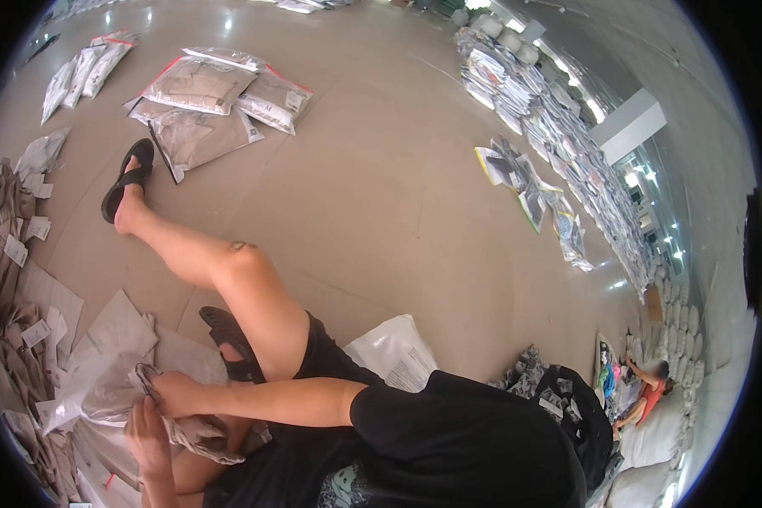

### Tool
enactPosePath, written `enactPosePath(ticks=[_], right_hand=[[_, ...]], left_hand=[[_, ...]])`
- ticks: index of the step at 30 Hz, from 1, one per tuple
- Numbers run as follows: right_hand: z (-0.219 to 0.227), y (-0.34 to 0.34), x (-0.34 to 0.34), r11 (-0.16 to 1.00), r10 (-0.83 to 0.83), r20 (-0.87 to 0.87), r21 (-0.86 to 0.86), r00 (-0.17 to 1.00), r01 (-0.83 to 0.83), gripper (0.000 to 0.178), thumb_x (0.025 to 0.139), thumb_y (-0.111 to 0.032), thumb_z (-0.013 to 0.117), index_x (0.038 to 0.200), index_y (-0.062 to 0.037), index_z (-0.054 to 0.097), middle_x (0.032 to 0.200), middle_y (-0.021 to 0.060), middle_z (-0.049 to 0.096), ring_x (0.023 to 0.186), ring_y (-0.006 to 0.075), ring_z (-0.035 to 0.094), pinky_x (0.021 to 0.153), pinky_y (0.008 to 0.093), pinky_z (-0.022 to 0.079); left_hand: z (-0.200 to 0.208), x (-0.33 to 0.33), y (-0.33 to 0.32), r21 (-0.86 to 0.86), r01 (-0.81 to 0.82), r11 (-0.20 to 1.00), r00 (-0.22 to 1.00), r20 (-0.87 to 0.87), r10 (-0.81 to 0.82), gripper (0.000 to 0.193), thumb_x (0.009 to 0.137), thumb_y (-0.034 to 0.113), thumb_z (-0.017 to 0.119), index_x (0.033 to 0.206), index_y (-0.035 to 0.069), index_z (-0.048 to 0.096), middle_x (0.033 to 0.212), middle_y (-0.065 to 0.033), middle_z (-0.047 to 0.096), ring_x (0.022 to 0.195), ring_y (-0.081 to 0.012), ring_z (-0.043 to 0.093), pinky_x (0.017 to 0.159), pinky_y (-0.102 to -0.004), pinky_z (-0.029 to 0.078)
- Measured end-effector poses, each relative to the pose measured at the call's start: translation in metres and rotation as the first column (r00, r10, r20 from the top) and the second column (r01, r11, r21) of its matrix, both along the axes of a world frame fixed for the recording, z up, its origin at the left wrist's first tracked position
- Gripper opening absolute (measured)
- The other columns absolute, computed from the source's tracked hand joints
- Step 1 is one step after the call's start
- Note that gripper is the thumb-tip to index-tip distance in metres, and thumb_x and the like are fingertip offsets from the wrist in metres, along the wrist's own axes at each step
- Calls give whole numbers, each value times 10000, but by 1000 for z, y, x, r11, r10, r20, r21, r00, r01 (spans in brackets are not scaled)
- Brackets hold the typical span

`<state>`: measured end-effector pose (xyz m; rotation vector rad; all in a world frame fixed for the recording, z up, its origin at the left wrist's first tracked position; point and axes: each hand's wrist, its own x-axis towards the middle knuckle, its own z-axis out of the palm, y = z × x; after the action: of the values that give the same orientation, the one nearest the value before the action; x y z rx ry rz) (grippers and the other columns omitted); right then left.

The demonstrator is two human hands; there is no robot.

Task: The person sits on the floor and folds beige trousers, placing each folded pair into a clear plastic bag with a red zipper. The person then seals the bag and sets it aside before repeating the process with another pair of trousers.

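Observation:
A khaki garment lies bunched over my lap, partly hidden by my right forearm. My right hand is closed on its gathered upper edge. Just below, my left hand has its fingers pinched together at the same edge. Pale, semi-clear plastic bags spread under and beyond both hands. Whether one of these bags is also in my fingers, I cannot tell.
Tagged khaki garments are heaped along the left. Filled clear bags lie past my outstretched leg. A white plastic bag rests beside my thigh. Long stacks of packages line the right; another person sits far right.

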<state>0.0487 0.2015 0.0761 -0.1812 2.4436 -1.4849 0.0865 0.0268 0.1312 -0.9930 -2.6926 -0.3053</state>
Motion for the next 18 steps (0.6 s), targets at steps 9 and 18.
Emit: enactPosePath(ticks=[9,18], right_hand=[[10,17,-16,839,258,250,-538,933,-88,378,840,-318,849,1020,7,776,838,77,773,786,157,723,726,348,551],[-14,19,-16,742,198,489,-641,849,196,535,840,-368,876,1187,24,765,997,106,795,918,226,746,808,389,569]], left_hand=[[-3,-6,-55,142,-623,769,773,-41,633,463,926,-37,652,1379,41,598,1122,-199,654,979,-417,653,837,-512,536],[-53,26,-75,107,-656,747,741,276,612,193,1022,-25,597,1210,-40,559,1099,-282,711,1026,-482,701,861,-544,534]])
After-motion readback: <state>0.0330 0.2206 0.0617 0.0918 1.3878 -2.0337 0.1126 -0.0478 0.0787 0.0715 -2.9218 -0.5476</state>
